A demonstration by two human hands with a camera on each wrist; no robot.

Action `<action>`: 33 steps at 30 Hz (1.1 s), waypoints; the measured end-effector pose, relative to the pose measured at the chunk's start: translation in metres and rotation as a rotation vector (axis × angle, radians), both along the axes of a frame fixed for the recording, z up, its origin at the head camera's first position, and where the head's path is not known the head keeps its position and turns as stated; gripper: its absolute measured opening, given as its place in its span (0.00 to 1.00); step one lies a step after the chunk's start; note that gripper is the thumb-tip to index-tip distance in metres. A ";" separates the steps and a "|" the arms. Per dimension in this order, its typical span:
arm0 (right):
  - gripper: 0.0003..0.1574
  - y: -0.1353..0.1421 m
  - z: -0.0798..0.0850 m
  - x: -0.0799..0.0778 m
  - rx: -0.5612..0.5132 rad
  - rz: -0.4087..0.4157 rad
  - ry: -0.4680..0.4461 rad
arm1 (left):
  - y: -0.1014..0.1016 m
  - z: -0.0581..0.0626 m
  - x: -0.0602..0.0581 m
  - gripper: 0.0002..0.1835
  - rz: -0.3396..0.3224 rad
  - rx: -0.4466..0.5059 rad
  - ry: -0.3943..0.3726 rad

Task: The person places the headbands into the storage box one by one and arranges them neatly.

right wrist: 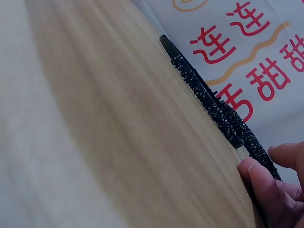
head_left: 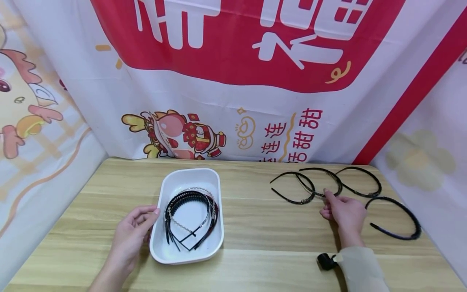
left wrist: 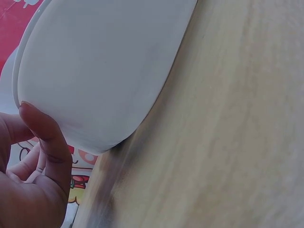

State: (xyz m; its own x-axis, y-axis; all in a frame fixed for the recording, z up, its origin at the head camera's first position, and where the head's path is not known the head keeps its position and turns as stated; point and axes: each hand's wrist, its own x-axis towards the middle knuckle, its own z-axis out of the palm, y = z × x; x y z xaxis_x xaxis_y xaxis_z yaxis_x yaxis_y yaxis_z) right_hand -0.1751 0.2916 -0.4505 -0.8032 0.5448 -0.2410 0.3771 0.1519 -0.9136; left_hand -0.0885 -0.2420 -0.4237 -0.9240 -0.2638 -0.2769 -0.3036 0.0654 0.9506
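In the head view, my left hand (head_left: 133, 233) holds the left rim of a white plastic tub (head_left: 204, 254), thumb at the edge and the other fingers bent beside the wall. Inside the tub lie several headbands (head_left: 189, 197), mostly black, some with shiny trim. My right hand (head_left: 346, 215) pinches the near side of a black headband (head_left: 337, 180), which overlaps another black headband (head_left: 309, 186) to its left. The right wrist view shows a glittery black headband (right wrist: 204, 99) near the thumb and a forefinger; how firmly they press is hard to tell.
Two more black headbands lie right of my right hand, one at the back (head_left: 373, 178) and one nearer (head_left: 416, 225). The wooden table (head_left: 262, 243) meets a printed red and white cloth (head_left: 233, 105) at its back edge. Cloth also hangs on both sides.
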 end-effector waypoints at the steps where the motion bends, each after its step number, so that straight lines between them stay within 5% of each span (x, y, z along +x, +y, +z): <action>1: 0.38 0.000 0.000 -0.001 -0.001 0.000 0.001 | 0.000 0.000 0.000 0.17 0.000 0.000 -0.002; 16: 0.32 0.000 0.002 -0.001 -0.217 -0.096 0.081 | -0.001 -0.002 0.001 0.18 -0.003 -0.001 -0.010; 33: 0.19 0.001 0.013 -0.001 -0.339 -0.118 0.083 | -0.001 -0.001 0.000 0.13 0.015 0.024 0.019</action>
State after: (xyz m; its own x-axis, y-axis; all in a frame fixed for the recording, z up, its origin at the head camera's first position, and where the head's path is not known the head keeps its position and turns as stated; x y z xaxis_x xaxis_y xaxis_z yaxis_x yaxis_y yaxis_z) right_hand -0.1765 0.2927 -0.4378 -0.7639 0.5353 -0.3604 0.2962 -0.2054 -0.9328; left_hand -0.0889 -0.2432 -0.4249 -0.9251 -0.2708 -0.2661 -0.2865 0.0382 0.9573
